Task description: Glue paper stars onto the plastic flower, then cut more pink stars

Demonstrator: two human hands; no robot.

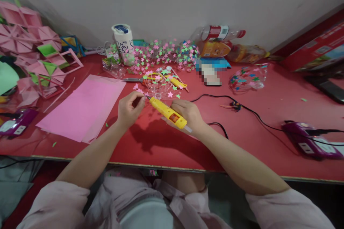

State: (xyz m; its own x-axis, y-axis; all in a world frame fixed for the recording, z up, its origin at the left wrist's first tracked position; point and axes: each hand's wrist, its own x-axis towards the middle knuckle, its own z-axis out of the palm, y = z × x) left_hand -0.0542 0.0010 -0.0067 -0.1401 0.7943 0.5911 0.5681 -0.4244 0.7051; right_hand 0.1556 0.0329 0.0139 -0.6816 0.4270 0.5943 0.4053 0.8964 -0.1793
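My right hand [190,115] is wrapped round a yellow hot glue gun [163,109], its nozzle pointing left and a clear glue stick [188,128] showing at its back end. My left hand [130,109] is closed in a pinch right beside the nozzle. Whatever lies between its fingertips is too small to make out. Just beyond both hands stands a clear plastic piece [157,91] dotted with pink and green paper stars. Behind it lie scissors [133,79] with yellow handles and a yellow craft knife [177,82].
Pink paper sheets [80,109] lie left of my hands. Star-covered clear plastic [161,52], a white canister [123,43] and a bottle [217,33] line the wall. Black cord [258,114] runs to a purple power strip [309,139] at right. Folded pink paper shapes [29,35] pile up at left.
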